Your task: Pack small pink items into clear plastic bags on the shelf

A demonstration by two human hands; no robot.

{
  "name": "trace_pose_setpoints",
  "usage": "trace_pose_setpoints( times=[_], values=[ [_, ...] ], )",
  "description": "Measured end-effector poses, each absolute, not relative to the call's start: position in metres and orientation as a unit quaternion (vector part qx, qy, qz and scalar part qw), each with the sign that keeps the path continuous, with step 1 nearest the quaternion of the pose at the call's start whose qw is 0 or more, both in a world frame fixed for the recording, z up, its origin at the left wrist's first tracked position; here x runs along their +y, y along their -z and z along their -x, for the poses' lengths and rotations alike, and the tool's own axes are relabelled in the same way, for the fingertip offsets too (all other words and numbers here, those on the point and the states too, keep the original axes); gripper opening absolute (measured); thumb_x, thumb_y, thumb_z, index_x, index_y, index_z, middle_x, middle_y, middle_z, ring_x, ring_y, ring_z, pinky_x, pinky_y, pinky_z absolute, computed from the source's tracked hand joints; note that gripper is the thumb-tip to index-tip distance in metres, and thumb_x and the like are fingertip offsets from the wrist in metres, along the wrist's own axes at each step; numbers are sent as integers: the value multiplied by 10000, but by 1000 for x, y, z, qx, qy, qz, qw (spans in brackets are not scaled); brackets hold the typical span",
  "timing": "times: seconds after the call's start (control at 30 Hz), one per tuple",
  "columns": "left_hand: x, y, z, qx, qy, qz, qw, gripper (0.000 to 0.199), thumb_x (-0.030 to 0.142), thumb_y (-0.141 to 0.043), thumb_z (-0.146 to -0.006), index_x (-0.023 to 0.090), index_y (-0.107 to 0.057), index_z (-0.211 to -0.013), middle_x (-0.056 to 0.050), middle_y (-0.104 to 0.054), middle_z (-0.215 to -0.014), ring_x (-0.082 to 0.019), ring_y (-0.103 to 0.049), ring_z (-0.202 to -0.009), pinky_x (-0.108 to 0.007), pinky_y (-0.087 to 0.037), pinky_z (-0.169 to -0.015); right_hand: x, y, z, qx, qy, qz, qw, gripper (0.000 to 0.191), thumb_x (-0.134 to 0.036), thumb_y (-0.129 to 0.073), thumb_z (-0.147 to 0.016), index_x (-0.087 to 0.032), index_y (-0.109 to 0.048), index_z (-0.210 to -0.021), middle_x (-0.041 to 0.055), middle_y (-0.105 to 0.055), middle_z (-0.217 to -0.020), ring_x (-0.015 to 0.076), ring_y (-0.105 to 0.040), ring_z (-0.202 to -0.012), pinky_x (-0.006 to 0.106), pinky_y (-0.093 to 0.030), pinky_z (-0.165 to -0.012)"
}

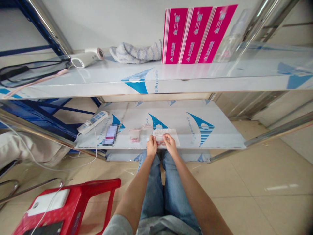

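Two bare hands are working close together: the left hand [151,147] and right hand [170,145] are pinching in on a pinkish plastic bag [159,139] atop a white sheet [173,133], how firmly being too small to tell. A second bag [134,135] is lying just beside them on the lower shelf [227,141], and pink boxes [195,36] are standing farther off on the upper shelf [186,76].

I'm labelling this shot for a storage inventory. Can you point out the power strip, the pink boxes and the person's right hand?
white power strip [93,122], head view, middle of its casing
pink boxes [195,36], head view, front face of the middle box
right hand [170,144], head view, back of the hand
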State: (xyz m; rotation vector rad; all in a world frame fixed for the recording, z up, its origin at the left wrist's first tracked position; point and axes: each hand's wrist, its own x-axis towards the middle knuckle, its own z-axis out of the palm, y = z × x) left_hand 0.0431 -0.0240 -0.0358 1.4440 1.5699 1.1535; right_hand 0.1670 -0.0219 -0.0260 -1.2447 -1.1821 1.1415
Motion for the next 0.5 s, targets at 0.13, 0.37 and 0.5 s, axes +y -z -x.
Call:
trace_pose_setpoints(
  times=[0.13, 0.37, 0.5],
  values=[
    [-26, 29, -44, 613, -440, -564, 337, 319, 461, -284, -900, 189, -446, -938, 20, -564, -551, -142, -586, -519, -251, -426, -544, -23, 26, -165, -484, -478, 505, 531, 390, -587, -543, -721, -211, -492, -813, 49, -613, -771, 225, -661, -651, 295, -524, -489],
    [-28, 25, -44, 632, -420, -565, 324, 317, 428, -264, -910, 192, -464, -976, 45, -511, -466, -146, -548, -462, -255, -400, -529, -22, 29, -165, -467, -485, 508, 536, 404, -606, -581, -680, -214, -495, -721, 23, -595, -651, 218, -650, -583, 304, -517, -480],
    [-28, 27, -43, 632, -414, -566, 328, 335, 428, -241, -915, 187, -464, -984, 43, -506, -462, -147, -546, -458, -257, -398, -529, -18, 28, -166, -422, -522, 515, 533, 481, -632, -648, -575, -195, -557, -754, 47, -633, -670, 228, -646, -567, 316, -514, -471]
  ],
)
